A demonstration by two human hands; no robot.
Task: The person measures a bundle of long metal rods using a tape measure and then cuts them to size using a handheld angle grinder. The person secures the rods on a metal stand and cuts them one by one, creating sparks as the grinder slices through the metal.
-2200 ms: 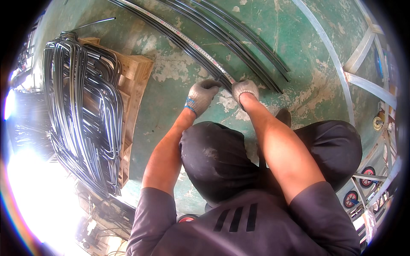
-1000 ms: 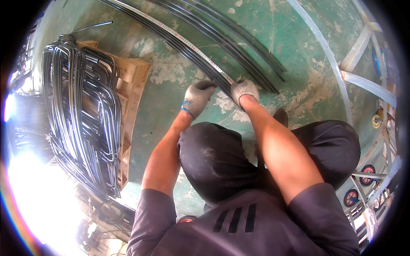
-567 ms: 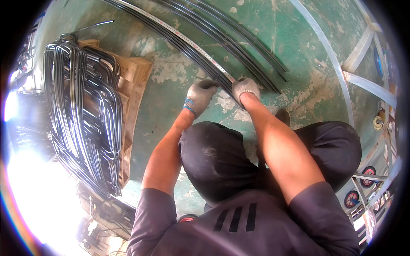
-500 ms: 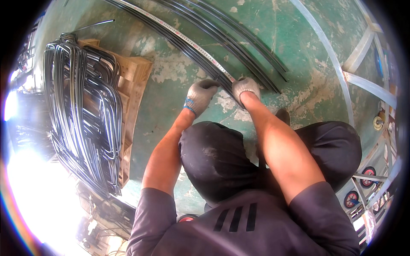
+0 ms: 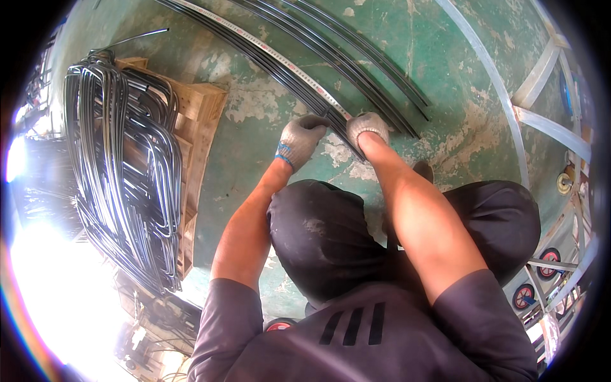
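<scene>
The tape (image 5: 293,67) lies along the rods (image 5: 286,75); I judge it light, springy, best pinched by its edges. Right hand (image 5: 368,129) covers its near end; left hand (image 5: 299,139) half-curls; grips I cannot tell.

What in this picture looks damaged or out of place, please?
The floor looks damaged: its green coating is missing in pale patches. Also, one straight rod sticks out from the bent tubes on the pallet.

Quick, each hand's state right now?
Left hand: curled beside the dark rods; whether it holds anything cannot be told.
Right hand: over the near end of the measuring tape; fingers hidden, grip cannot be told.
</scene>
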